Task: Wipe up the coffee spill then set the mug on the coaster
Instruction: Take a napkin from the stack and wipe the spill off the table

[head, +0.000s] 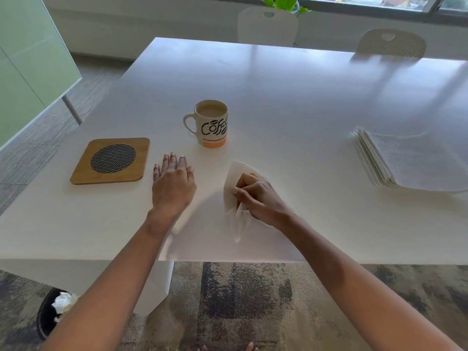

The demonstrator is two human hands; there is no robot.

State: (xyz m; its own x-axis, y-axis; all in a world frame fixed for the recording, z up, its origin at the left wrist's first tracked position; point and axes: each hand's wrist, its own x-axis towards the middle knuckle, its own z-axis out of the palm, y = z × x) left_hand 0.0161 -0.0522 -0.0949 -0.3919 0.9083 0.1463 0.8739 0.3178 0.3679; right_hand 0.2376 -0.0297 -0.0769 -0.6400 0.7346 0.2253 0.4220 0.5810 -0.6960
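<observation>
A white mug (211, 125) with black lettering and an orange band stands upright on the white table (291, 97), full of milky coffee, its handle to the left. The wooden coaster (111, 160) with a dark woven disc lies to its left, bare. My right hand (258, 196) is closed on a crumpled white paper towel (234, 188) pressed on the table in front of the mug. My left hand (173, 181) rests flat on the table, fingers apart, between coaster and towel. No spill shows; the towel and hand hide that spot.
A stack of folded paper towels (405, 160) lies at the right. Two white chairs (268, 26) stand at the far side. A black bin (50, 315) with crumpled paper sits on the carpet at lower left. A glass panel (33, 59) stands left.
</observation>
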